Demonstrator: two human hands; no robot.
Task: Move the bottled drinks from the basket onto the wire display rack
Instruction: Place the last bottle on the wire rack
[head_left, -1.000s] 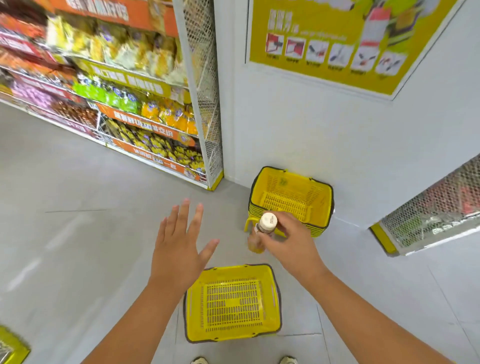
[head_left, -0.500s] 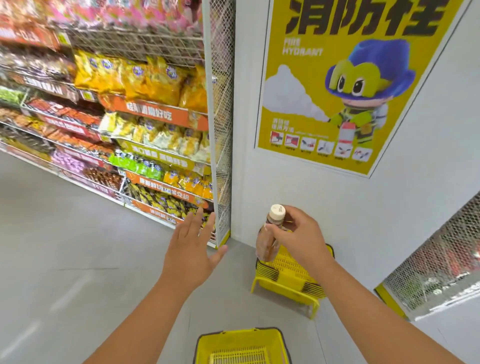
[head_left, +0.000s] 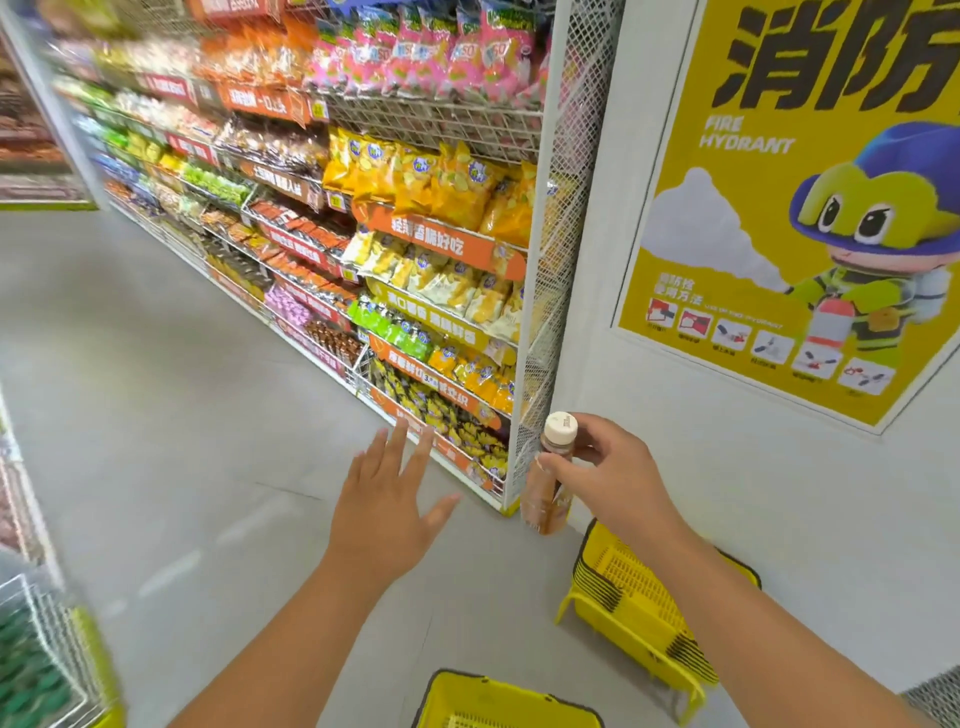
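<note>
brown bottle (head_left: 546, 486) pinched by right hand (head_left: 615, 480); left hand (head_left: 387, 506) spread, empty, over bare floor (head_left: 156, 415)

A shop, seemingly: stocked snack shelves (head_left: 415, 249), yellow baskets (head_left: 639, 613).

The right hand (head_left: 618, 478) pinches a bottle (head_left: 548, 483) by its neck; the left hand (head_left: 387, 512) hovers spread above the floor (head_left: 156, 415), near a yellow basket (head_left: 498, 701).

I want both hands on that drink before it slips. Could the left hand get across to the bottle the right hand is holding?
Probably yes. The left hand is open and holds nothing, and only bare floor shows between it and the bottle gripped by the right hand.
</note>
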